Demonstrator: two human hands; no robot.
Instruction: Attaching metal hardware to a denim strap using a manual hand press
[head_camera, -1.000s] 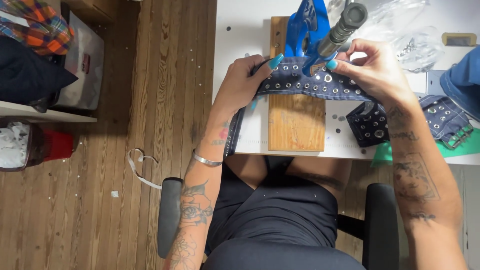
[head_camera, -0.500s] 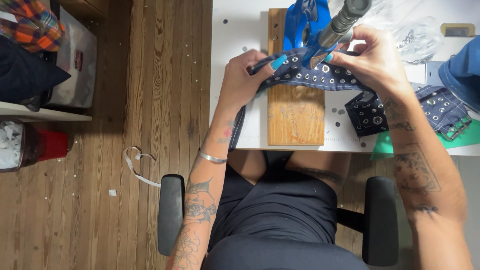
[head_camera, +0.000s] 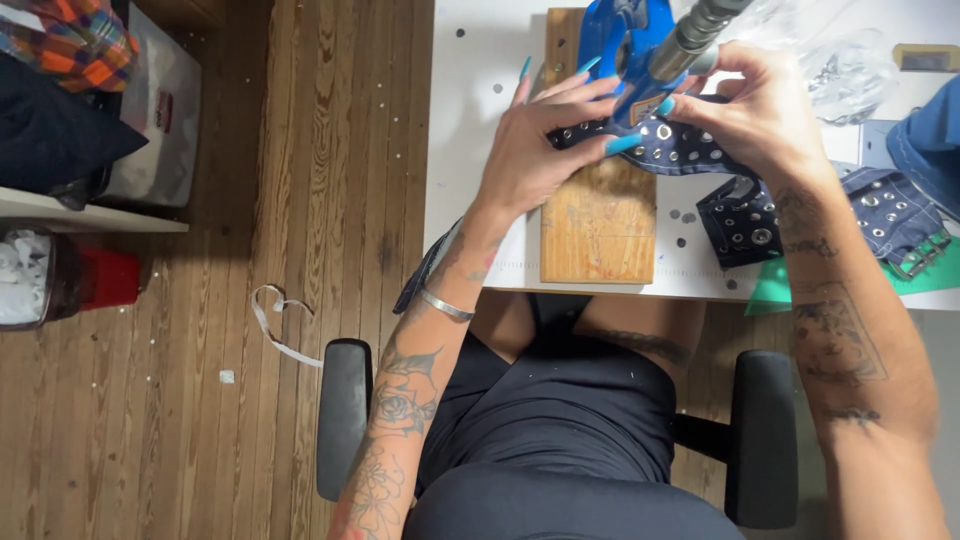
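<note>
**Bright Light, Mostly Sharp**

The light is bright and even. The white counter (head_camera: 480, 150) glares a little near the top. Soft shadows lie under it on the wooden floor (head_camera: 300, 250). The far corners look a bit blurry.
</note>
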